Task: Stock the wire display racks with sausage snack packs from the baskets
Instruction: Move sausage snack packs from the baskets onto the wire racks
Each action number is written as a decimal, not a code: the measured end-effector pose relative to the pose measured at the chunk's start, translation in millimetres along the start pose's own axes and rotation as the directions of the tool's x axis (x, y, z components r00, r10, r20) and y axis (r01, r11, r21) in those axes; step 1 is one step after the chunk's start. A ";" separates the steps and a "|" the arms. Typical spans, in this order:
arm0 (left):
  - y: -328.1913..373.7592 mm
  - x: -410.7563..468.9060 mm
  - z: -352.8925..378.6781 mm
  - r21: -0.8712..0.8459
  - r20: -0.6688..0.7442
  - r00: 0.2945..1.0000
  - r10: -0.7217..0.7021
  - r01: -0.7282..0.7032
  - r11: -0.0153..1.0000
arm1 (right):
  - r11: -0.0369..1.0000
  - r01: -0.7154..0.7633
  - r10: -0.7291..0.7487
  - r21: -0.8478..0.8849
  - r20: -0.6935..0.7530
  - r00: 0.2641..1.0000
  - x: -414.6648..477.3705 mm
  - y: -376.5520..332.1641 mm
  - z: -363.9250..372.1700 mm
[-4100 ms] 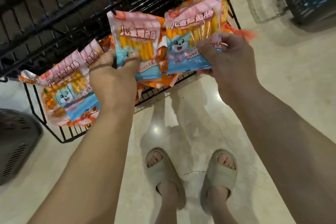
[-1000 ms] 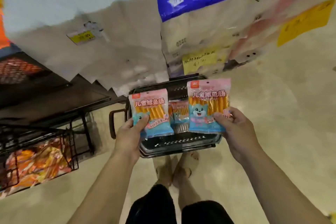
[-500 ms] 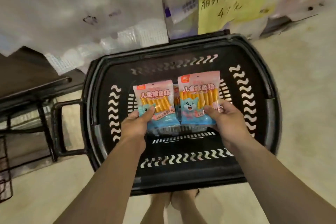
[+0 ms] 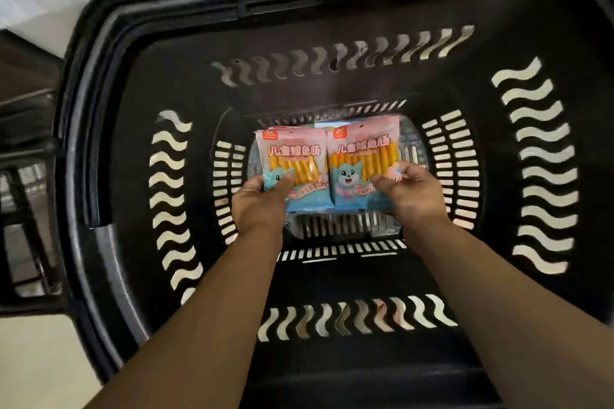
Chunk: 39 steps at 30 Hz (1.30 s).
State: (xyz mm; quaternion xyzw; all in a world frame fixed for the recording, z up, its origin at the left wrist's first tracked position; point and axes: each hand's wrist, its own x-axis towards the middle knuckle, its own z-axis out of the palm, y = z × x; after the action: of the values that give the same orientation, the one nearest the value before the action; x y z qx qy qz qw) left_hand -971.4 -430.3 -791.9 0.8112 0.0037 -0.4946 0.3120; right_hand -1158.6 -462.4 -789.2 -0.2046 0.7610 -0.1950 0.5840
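Currently deep in basket (image 4: 83,143): left hand (image 4: 259,206) pinches left pack (image 4: 295,159), right hand (image 4: 415,196) pinches right pack (image 4: 362,156), each at its 6 o'clock end. Long axes run 6 to 12 (packs side by side). Hands level.

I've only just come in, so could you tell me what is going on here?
A person reaches into a black basket with both hands. The left hand grips one sausage pack and the right hand grips a second pack, held side by side low inside the basket.
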 end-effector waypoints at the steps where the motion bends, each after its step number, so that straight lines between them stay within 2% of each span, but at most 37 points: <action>1: -3.3 3.6 0.0 0.021 -0.005 1.000 0.031 -0.031 0.999 | 0.998 0.014 -0.015 -0.063 -0.025 1.000 3.0 2.9 2.5; 4: -10.3 9.1 1.0 0.180 -0.039 0.981 0.189 -0.179 0.967 | 0.967 0.046 -0.060 -0.250 -0.049 0.997 7.4 8.2 8.2; 7: -11.1 10.4 1.8 0.489 -0.055 0.929 0.365 -0.294 0.821 | 0.942 0.086 -0.104 -0.326 -0.041 0.994 4.1 7.0 7.7; 11: -4.8 8.8 -4.2 0.626 -0.033 0.922 0.386 -0.282 0.727 | 0.862 0.140 -0.158 -0.488 0.004 0.987 -8.1 -0.7 2.7; 14: 6.9 -6.1 -15.3 0.713 0.040 0.930 0.366 -0.284 0.641 | 0.676 0.148 -0.171 -0.722 0.041 0.984 -26.7 -13.0 -4.3; 15: 13.1 -15.4 -20.7 0.759 0.082 0.933 0.350 -0.286 0.585 | 0.577 0.163 -0.179 -0.800 0.070 0.981 -37.1 -19.3 -7.9; 16: 20.1 -27.2 -27.2 0.822 0.137 0.933 0.332 -0.294 0.487 | 0.468 0.190 -0.198 -0.863 0.107 0.974 -49.3 -25.4 -12.7; 18: 38.6 -59.9 -43.6 0.918 0.268 0.914 0.304 -0.338 0.206 | 0.259 0.254 -0.258 -0.932 0.186 0.948 -81.5 -38.9 -24.5; 19: 48.6 -80.0 -52.9 0.929 0.323 0.898 0.299 -0.361 0.080 | 0.183 0.278 -0.288 -0.943 0.219 0.932 -99.9 -45.1 -30.8; 20: 59.5 -102.7 -61.8 0.925 0.365 0.884 0.293 -0.381 -0.005 | 0.128 0.293 -0.322 -0.948 0.239 0.916 -120.2 -52.1 -37.7; 22: 81.6 -154.0 -82.7 0.907 0.419 0.855 0.305 -0.409 -0.098 | 0.053 0.299 -0.378 -0.953 0.258 0.889 -165.5 -67.6 -51.7; 25: 120.0 -240.7 -120.2 0.886 0.460 0.822 0.336 -0.447 -0.121 | 0.005 0.306 -0.403 -0.952 0.278 0.872 -249.3 -101.7 -74.8; 33: 212.2 -481.5 -252.9 0.827 0.554 0.696 0.457 -0.522 -0.207 | 0.014 0.383 -0.528 -0.924 0.319 0.787 -522.2 -187.2 -138.8; 39: 250.7 -588.7 -320.0 0.841 0.522 0.597 0.609 -0.478 -0.252 | -0.012 0.358 -0.624 -0.934 0.286 0.727 -639.4 -219.4 -162.7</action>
State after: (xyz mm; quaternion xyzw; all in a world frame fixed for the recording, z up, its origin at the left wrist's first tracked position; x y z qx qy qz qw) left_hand -937.2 -290.9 -91.0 0.7247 -0.6672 -0.1241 -0.1196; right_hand -1148.2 -292.6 -115.1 -0.7504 0.6398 0.1058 0.1283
